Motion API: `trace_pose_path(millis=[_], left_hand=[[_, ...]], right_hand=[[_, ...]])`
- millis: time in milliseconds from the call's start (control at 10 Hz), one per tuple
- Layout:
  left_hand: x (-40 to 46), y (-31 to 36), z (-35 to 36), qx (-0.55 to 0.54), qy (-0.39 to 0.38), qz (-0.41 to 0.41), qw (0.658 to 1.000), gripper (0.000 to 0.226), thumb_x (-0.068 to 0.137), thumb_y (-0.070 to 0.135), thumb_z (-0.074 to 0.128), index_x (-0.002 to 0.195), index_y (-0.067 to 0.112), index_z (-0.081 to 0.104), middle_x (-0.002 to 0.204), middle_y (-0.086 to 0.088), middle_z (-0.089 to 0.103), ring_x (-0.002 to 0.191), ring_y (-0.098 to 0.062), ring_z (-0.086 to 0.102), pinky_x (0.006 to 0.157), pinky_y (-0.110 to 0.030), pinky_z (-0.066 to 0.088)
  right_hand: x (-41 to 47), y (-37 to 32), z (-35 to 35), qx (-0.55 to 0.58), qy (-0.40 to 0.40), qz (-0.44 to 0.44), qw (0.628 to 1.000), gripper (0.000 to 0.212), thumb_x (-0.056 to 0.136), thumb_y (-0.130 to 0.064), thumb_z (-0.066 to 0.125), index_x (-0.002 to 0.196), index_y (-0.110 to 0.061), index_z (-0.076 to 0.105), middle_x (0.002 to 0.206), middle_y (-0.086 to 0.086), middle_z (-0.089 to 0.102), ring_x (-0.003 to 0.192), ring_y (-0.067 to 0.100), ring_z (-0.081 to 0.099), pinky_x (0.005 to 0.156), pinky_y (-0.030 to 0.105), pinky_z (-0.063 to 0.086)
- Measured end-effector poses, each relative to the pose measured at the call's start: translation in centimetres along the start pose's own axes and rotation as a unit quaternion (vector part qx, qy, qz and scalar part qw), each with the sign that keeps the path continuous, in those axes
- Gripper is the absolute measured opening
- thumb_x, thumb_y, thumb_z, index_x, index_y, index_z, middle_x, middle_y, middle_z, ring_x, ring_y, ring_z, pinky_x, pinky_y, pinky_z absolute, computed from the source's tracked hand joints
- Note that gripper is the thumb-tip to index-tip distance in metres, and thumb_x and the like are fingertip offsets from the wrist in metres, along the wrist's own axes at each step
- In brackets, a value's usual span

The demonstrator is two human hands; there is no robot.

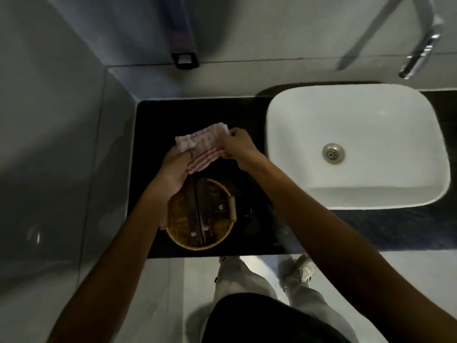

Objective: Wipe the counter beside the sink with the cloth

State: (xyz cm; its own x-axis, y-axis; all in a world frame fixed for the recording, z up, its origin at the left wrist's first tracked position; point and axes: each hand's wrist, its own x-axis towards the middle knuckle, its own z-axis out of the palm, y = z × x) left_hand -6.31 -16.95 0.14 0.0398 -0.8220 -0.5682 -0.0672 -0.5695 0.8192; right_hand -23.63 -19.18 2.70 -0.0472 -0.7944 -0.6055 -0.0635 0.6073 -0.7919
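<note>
A red-and-white striped cloth (203,144) is held above the black counter (153,125), to the left of the white sink (353,144). My left hand (173,169) grips the cloth's lower left part, thumb over the fabric. My right hand (238,146) pinches its right edge. The cloth is bunched between both hands, and I cannot tell whether it touches the counter.
A round woven basket (200,214) with dark items stands on the counter near its front edge, below my hands. A small dark object (252,224) lies to its right. A chrome tap (420,53) is behind the sink. A grey wall bounds the counter's left.
</note>
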Motion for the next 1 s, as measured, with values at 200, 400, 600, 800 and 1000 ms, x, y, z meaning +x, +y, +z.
trace_pose_path(millis=[200, 400, 600, 800, 1000], left_hand=[[-5.3, 3.1, 14.9, -0.073, -0.115, 0.006, 0.991, 0.045, 0.095, -0.007, 0.053, 0.136, 0.011, 0.055, 0.122, -0.005, 0.073, 0.106, -0.018, 0.073, 0.083, -0.03, 0.062], [-11.3, 3.6, 36.9, 0.004, -0.233, 0.004, 0.973, 0.029, 0.103, 0.003, 0.048, 0.108, 0.025, 0.067, 0.093, 0.004, 0.077, 0.081, -0.014, 0.073, 0.073, -0.033, 0.062], [-15.5, 1.3, 61.6, 0.045, -0.227, -0.02, 0.973, 0.023, 0.098, 0.005, 0.056, 0.104, 0.023, 0.069, 0.099, -0.004, 0.079, 0.084, -0.014, 0.075, 0.074, -0.034, 0.063], [-13.5, -1.1, 79.2, 0.154, -0.224, -0.052, 0.961, 0.021, 0.103, 0.014, 0.05, 0.107, 0.016, 0.07, 0.121, -0.018, 0.074, 0.108, -0.035, 0.072, 0.093, -0.047, 0.061], [-11.1, -1.6, 84.3, 0.246, -0.16, -0.021, 0.956, 0.034, 0.103, 0.015, 0.049, 0.13, 0.0, 0.062, 0.132, -0.022, 0.065, 0.124, -0.038, 0.062, 0.1, -0.04, 0.05]], right_hand=[[-8.0, 0.7, -19.0, -0.005, -0.013, -0.098, 0.995, 0.043, 0.088, -0.007, 0.076, 0.128, -0.012, 0.061, 0.109, 0.006, 0.074, 0.092, 0.02, 0.074, 0.074, 0.026, 0.063], [-13.1, 6.6, -41.4, 0.024, 0.103, -0.134, 0.985, 0.02, 0.097, -0.008, 0.063, 0.112, -0.009, 0.077, 0.104, 0.009, 0.081, 0.092, 0.018, 0.077, 0.081, 0.03, 0.063], [-13.9, 13.6, -62.8, 0.005, 0.252, -0.054, 0.966, 0.023, 0.103, -0.016, 0.054, 0.097, -0.013, 0.075, 0.09, 0.004, 0.076, 0.087, 0.019, 0.072, 0.072, 0.028, 0.06], [-10.6, 18.1, -76.3, -0.06, 0.328, 0.043, 0.942, 0.042, 0.107, -0.026, 0.048, 0.125, 0.005, 0.07, 0.124, 0.029, 0.069, 0.116, 0.042, 0.067, 0.103, 0.051, 0.052], [-7.8, 19.0, -81.0, -0.131, 0.32, 0.108, 0.932, 0.04, 0.103, -0.023, 0.052, 0.131, 0.005, 0.061, 0.135, 0.028, 0.062, 0.126, 0.043, 0.059, 0.107, 0.047, 0.048]])
